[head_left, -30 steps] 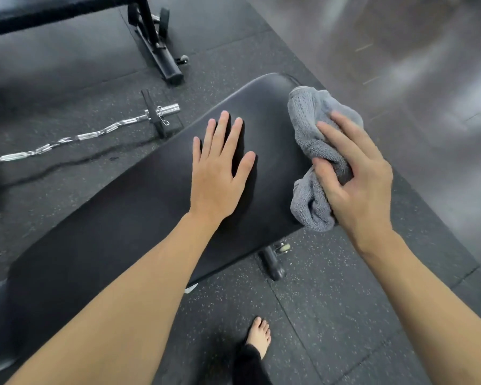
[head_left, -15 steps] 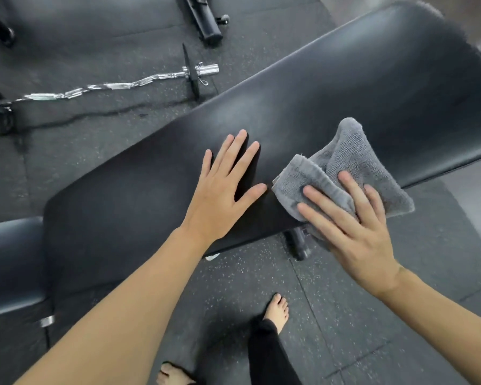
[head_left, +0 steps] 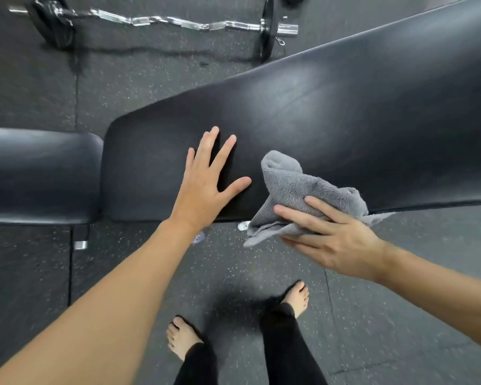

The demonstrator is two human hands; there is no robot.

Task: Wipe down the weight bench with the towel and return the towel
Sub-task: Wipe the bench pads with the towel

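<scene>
Left hand [head_left: 206, 187] flat, fingers spread, on bench [head_left: 345, 112]. Right hand [head_left: 331, 237] pressing towel [head_left: 295, 187] at near edge, fingers extended.

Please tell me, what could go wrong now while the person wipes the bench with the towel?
1. Part of the towel hangs over the near edge of the bench pad; under the mostly flat right hand it might slip off.
2. The seat pad, left of the left hand, could be missed.
3. Bare feet stand close under the bench.
</scene>
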